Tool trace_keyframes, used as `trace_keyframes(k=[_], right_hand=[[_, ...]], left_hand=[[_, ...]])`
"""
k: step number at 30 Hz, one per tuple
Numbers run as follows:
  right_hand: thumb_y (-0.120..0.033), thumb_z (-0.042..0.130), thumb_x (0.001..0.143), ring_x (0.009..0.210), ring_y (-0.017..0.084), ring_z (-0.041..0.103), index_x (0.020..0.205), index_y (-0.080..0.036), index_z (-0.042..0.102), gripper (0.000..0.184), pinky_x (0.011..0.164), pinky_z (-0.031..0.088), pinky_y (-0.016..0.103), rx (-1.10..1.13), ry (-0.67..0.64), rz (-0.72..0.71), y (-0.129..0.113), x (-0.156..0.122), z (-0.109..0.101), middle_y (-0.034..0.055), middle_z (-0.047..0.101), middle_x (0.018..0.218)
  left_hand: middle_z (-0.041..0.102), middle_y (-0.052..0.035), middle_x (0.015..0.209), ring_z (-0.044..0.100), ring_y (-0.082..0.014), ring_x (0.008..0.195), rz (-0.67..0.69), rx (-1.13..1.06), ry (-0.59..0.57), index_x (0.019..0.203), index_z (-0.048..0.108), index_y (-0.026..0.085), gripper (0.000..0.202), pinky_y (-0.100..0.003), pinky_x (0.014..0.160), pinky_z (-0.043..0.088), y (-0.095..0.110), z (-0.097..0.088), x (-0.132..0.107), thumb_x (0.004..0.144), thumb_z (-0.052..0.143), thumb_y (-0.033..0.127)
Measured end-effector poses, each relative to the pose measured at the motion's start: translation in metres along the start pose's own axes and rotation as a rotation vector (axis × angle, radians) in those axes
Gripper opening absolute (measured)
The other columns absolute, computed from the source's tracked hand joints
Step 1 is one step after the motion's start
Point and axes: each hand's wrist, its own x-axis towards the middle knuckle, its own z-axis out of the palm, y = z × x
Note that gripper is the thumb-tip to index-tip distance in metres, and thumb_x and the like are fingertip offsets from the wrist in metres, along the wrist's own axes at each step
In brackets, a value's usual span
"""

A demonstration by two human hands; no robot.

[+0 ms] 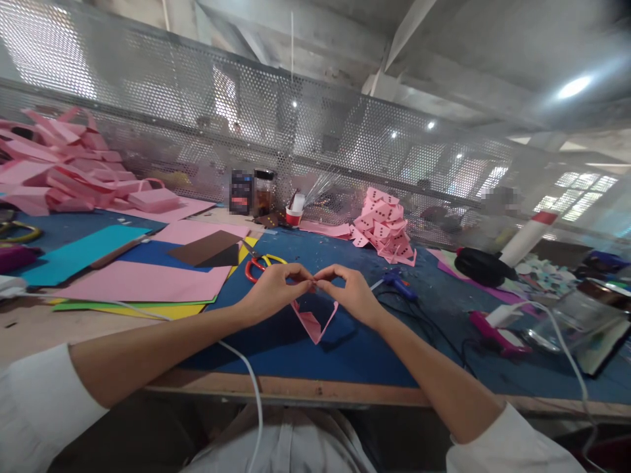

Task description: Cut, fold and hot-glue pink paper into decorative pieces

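Note:
Between both hands hangs a folded pink paper piece point(311, 322), its lower part bent into a V shape above the blue mat. My left hand point(277, 289) pinches its upper end from the left, fingertips closed. From the right, my right hand point(349, 292) pinches at the same spot, so the two hands' fingertips meet. What exactly lies between the fingertips is too small to see. Red-and-yellow-handled scissors point(256, 266) lie just behind my left hand. A blue glue gun point(399, 284) rests to the right of my right hand.
Pink paper sheets point(148, 281) and coloured card lie at left, below a heap of pink paper forms point(73, 171). Dotted pink pieces point(384, 226) are piled at the back. A white cable point(254, 381) crosses the table's front edge. A glass jar point(591, 315) and pink power strip point(500, 334) stand right.

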Motion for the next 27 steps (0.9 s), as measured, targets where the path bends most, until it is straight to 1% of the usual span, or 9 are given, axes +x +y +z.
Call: trace_keyframes(k=[3,9,12,16,19,22,24,27], right_hand=[[-0.025,0.062,0.086,0.085,0.015,0.065,0.095,-0.019,0.070,0.013,0.083,0.048,0.028,-0.051,0.021,-0.018,-0.0020,-0.0012,0.0011,0.0016,0.071,0.089],[-0.021,0.062,0.086,0.078,0.015,0.063,0.088,-0.020,0.069,0.008,0.078,0.047,0.028,-0.211,0.033,-0.102,-0.0056,-0.0012,0.0030,0.0014,0.069,0.082],[-0.019,0.061,0.085,0.076,0.015,0.062,0.084,-0.020,0.067,0.005,0.078,0.045,0.028,-0.274,0.034,-0.144,-0.0060,-0.0008,0.0043,0.0007,0.068,0.079],[-0.018,0.062,0.084,0.076,0.015,0.060,0.081,-0.020,0.064,0.004,0.078,0.043,0.028,-0.314,0.014,-0.160,-0.0066,-0.0007,0.0042,-0.0002,0.066,0.078],[-0.019,0.059,0.086,0.078,0.014,0.061,0.083,-0.019,0.064,0.006,0.080,0.043,0.027,-0.254,-0.020,-0.137,-0.0066,-0.0012,0.0022,0.0001,0.067,0.081],[-0.023,0.056,0.090,0.084,0.014,0.062,0.090,-0.019,0.065,0.010,0.081,0.045,0.027,-0.140,-0.043,-0.074,-0.0059,-0.0018,0.0005,0.0012,0.068,0.088],[-0.024,0.056,0.090,0.086,0.015,0.063,0.092,-0.019,0.066,0.012,0.082,0.045,0.027,-0.099,-0.048,-0.037,-0.0052,-0.0021,0.0003,0.0016,0.069,0.090],[-0.023,0.058,0.087,0.084,0.014,0.062,0.091,-0.018,0.065,0.010,0.081,0.045,0.026,-0.079,-0.054,-0.015,-0.0044,-0.0020,0.0008,0.0010,0.068,0.089]], left_hand=[[0.072,-0.0032,0.081,0.065,-0.0184,0.078,0.018,0.016,0.005,0.084,0.070,0.017,0.022,-0.024,0.062,0.051,0.0008,-0.0004,-0.0002,0.082,0.059,0.036],[0.071,-0.0008,0.077,0.065,-0.0166,0.076,0.063,0.085,0.039,0.078,0.068,0.017,0.016,-0.025,0.069,0.049,0.0025,-0.0002,-0.0008,0.082,0.057,0.029],[0.070,0.0009,0.076,0.064,-0.0153,0.075,0.075,0.112,0.056,0.078,0.068,0.018,0.014,-0.024,0.069,0.047,0.0028,0.0004,-0.0021,0.082,0.058,0.027],[0.070,0.0017,0.076,0.063,-0.0147,0.075,0.081,0.127,0.025,0.079,0.068,0.018,0.013,-0.023,0.069,0.046,0.0042,0.0001,-0.0030,0.082,0.059,0.027],[0.070,0.0014,0.075,0.064,-0.0146,0.075,0.073,0.111,0.010,0.076,0.067,0.018,0.015,-0.023,0.069,0.047,0.0051,-0.0003,-0.0024,0.083,0.058,0.027],[0.070,0.0006,0.074,0.064,-0.0149,0.073,0.048,0.093,0.023,0.078,0.067,0.018,0.016,-0.022,0.064,0.048,0.0048,-0.0009,-0.0013,0.084,0.056,0.028],[0.070,0.0001,0.075,0.063,-0.0152,0.072,0.033,0.084,0.024,0.079,0.067,0.018,0.016,-0.022,0.061,0.048,0.0043,-0.0012,-0.0009,0.084,0.056,0.029],[0.070,-0.0004,0.075,0.063,-0.0155,0.072,0.025,0.084,0.021,0.077,0.067,0.018,0.017,-0.022,0.060,0.048,0.0039,-0.0012,-0.0009,0.083,0.056,0.030]])
